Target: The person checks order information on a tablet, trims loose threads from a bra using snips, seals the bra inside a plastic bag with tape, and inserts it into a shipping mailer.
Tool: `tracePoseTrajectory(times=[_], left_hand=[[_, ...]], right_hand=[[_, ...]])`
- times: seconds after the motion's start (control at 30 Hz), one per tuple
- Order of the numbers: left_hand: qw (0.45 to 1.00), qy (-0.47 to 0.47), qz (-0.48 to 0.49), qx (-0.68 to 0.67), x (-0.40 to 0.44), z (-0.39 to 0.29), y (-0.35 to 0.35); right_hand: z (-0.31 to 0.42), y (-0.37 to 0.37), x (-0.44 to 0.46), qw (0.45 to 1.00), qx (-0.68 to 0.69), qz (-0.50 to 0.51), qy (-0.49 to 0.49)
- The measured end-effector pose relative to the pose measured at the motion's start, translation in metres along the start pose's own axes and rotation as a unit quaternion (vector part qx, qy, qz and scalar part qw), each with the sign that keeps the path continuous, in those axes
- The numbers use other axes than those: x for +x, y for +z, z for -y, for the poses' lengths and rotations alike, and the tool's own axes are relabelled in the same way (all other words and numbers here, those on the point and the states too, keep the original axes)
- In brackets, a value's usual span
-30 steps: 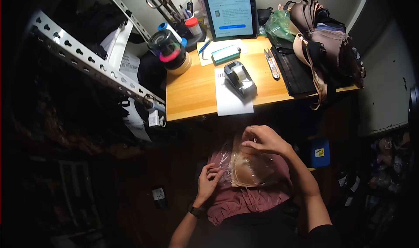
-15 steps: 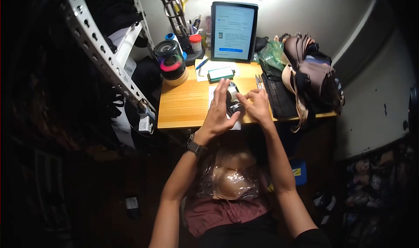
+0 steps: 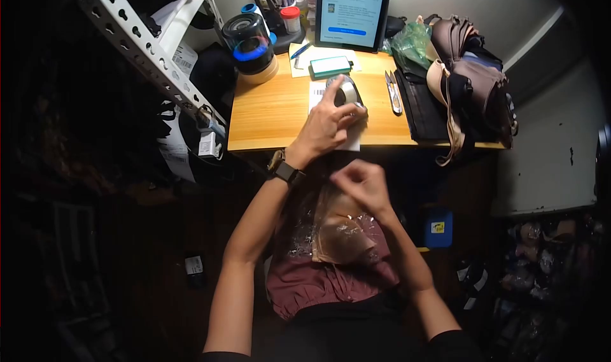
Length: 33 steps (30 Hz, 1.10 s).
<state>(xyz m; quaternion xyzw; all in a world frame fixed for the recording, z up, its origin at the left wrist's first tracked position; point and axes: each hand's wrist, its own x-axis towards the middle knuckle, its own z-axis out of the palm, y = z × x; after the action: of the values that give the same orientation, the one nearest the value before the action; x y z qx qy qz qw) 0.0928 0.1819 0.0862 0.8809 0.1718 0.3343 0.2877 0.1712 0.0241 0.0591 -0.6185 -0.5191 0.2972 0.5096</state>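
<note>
My left hand (image 3: 328, 121) rests on the black tape dispenser (image 3: 358, 101) near the front of the wooden desk, its fingers spread over the tape roll and the cutter end. Under the dispenser lies a white paper (image 3: 316, 94). Closer to my body, my right hand (image 3: 365, 184) is raised over my lap, blurred, with thumb and fingers pinched together; anything between them is too small to make out. Below it, a beige bra in clear plastic (image 3: 340, 238) lies on my lap, over the dark pink cloth (image 3: 305, 279).
Scissors-like snips (image 3: 394, 94) lie right of the dispenser, beside a pile of bras (image 3: 477, 82) on black cloth. Behind stand a tablet (image 3: 352, 18), a green-edged box (image 3: 330, 66) and a dark round jar (image 3: 248, 47). A perforated metal shelf post (image 3: 149, 53) rises at left.
From the lap, both hands went to the dispenser. My right hand has since pulled back over the plastic-wrapped bra, while my left hand has stayed and come down on the dispenser.
</note>
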Motion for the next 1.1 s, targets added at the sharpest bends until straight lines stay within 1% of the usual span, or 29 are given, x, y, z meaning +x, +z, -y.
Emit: tracePoseTrajectory(times=[0.03,0.07,0.1,0.13,0.17,0.23,0.27,0.3,0.33,0.37,0.4,0.43,0.47,0.5,0.57,0.6,0.63,0.67,0.7,0.73,0.77,0.83,0.87,0.9,0.93,0.97,1.03,1.07,1.1], left_hand=[[1.0,0.004,-0.011,0.02,0.001,0.0,-0.001],[0.996,0.033,-0.023,0.079,-0.002,-0.001,0.0],[0.996,0.034,-0.023,0.077,-0.01,-0.006,0.004],[0.992,0.03,-0.042,0.114,-0.023,-0.024,0.002],[0.986,0.026,-0.058,0.151,-0.04,-0.04,0.003],[0.997,-0.01,-0.048,0.065,-0.097,-0.048,0.026],[0.996,-0.059,-0.007,0.06,-0.128,-0.055,0.041],[0.992,-0.107,0.033,0.056,-0.158,-0.06,0.057],[0.983,-0.159,0.077,0.053,-0.191,-0.058,0.079],[0.968,-0.214,0.12,0.048,-0.214,-0.054,0.095],[0.967,-0.22,0.12,0.045,-0.222,-0.049,0.102],[0.959,-0.231,0.157,0.04,-0.228,-0.049,0.104],[0.952,-0.237,0.192,0.035,-0.232,-0.048,0.105],[0.952,-0.235,0.191,0.035,-0.234,-0.047,0.106],[0.957,-0.225,0.178,0.044,-0.232,-0.046,0.103],[0.97,-0.198,0.14,0.029,-0.233,-0.044,0.098],[0.97,-0.196,0.14,0.029,-0.223,-0.049,0.086],[0.976,-0.196,0.089,-0.026,-0.202,-0.061,0.066],[0.977,-0.195,0.037,-0.081,-0.18,-0.07,0.047],[0.985,-0.154,-0.011,-0.077,-0.158,-0.072,0.031],[0.991,-0.117,-0.052,-0.047,-0.135,-0.07,0.021],[0.99,-0.048,-0.13,-0.002,-0.085,-0.061,0.004],[0.989,-0.029,-0.14,0.023,-0.057,-0.057,-0.005],[0.991,-0.017,-0.132,0.018,-0.037,-0.042,-0.005],[0.994,-0.013,-0.104,0.009,-0.022,-0.028,-0.003],[0.997,-0.008,-0.077,0.001,-0.012,-0.019,-0.002],[0.998,0.011,-0.06,-0.017,-0.002,-0.012,0.002],[0.997,0.013,-0.072,-0.026,0.0,-0.012,0.004],[0.997,0.015,-0.067,-0.027,-0.001,-0.01,0.006]], right_hand=[[0.004,0.0,-0.006,0.991,-0.006,0.131,0.001],[0.005,-0.005,-0.004,0.964,-0.072,0.254,-0.01],[0.003,-0.012,-0.002,0.918,-0.135,0.373,-0.02],[0.0,-0.018,-0.002,0.876,-0.167,0.453,-0.001],[-0.003,-0.019,0.0,0.852,-0.172,0.495,-0.01],[-0.026,-0.019,-0.001,0.829,-0.187,0.521,-0.077],[-0.047,-0.015,-0.007,0.832,-0.186,0.517,-0.074],[-0.073,-0.009,-0.017,0.838,-0.286,0.459,-0.079],[-0.087,-0.004,-0.021,0.831,-0.381,0.396,-0.084],[-0.082,-0.004,-0.022,0.831,-0.379,0.399,-0.083],[-0.07,-0.006,-0.025,0.846,-0.397,0.348,-0.078],[-0.063,-0.007,-0.03,0.859,-0.412,0.296,-0.07],[-0.066,-0.007,-0.032,0.846,-0.432,0.307,-0.046],[-0.065,-0.013,-0.029,0.846,-0.434,0.306,-0.047],[-0.051,-0.03,-0.012,0.867,-0.387,0.315,-0.003],[-0.038,-0.045,0.0,0.9,-0.287,0.32,0.072],[-0.039,-0.055,0.005,0.958,-0.153,0.229,0.081],[-0.018,-0.063,0.015,0.982,-0.096,0.15,0.061],[0.006,-0.068,0.025,0.994,-0.067,0.07,0.044],[0.006,-0.074,0.033,0.996,0.016,0.015,0.091],[0.009,-0.074,0.045,0.996,-0.004,-0.061,0.066],[0.024,-0.063,0.068,0.987,-0.035,-0.153,-0.047],[0.021,-0.059,0.079,0.983,-0.076,-0.155,-0.069],[0.012,-0.055,0.088,0.976,-0.118,-0.157,-0.09],[0.007,-0.051,0.093,0.972,-0.166,-0.147,-0.075],[0.0,-0.051,0.101,0.968,-0.214,-0.113,-0.063],[-0.01,-0.045,0.108,0.955,-0.265,-0.132,-0.019],[-0.011,-0.041,0.112,0.958,-0.245,-0.149,-0.008],[-0.018,-0.04,0.12,0.966,-0.231,-0.12,0.006]])
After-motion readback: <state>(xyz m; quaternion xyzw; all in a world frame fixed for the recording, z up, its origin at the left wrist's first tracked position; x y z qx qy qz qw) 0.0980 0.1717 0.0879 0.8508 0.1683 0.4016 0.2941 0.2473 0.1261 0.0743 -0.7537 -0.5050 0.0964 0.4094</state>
